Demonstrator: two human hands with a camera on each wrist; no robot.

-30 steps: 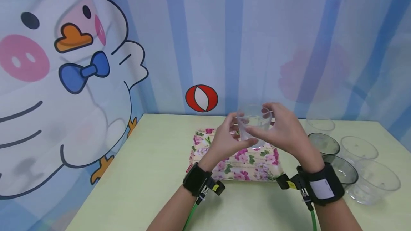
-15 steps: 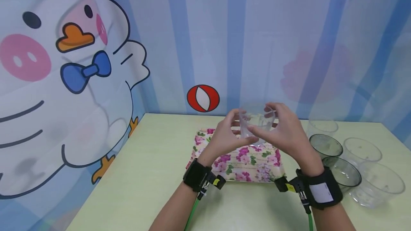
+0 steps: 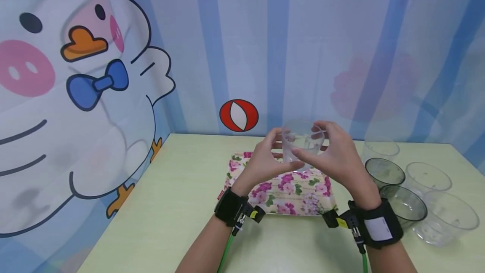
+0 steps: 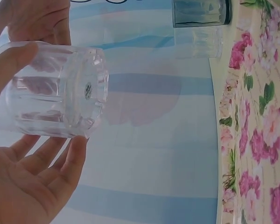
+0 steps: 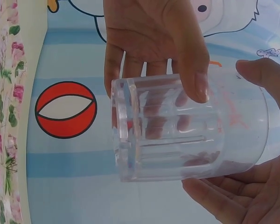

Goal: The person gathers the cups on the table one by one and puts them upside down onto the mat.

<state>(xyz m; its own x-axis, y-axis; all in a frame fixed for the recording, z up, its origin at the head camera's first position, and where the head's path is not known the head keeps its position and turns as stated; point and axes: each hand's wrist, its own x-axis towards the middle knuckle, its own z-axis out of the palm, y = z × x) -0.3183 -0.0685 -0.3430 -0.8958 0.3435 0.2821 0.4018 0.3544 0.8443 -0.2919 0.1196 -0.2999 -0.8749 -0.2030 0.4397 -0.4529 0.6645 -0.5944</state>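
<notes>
Barely moved: left hand (image 3: 265, 161) and right hand (image 3: 333, 155) both clamp the clear cup (image 3: 302, 144) (grip its ribbed sides firmly).

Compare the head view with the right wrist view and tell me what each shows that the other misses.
Only the head view shows the green table, the row of empty cups at the right, and both wristbands.

Only the right wrist view shows the clear cup close up: its ribbed wall, thick base, and fingertips pressed against its side.

Both show the left hand and right hand holding that cup above the floral cloth, with the red-and-white ball picture behind.
</notes>
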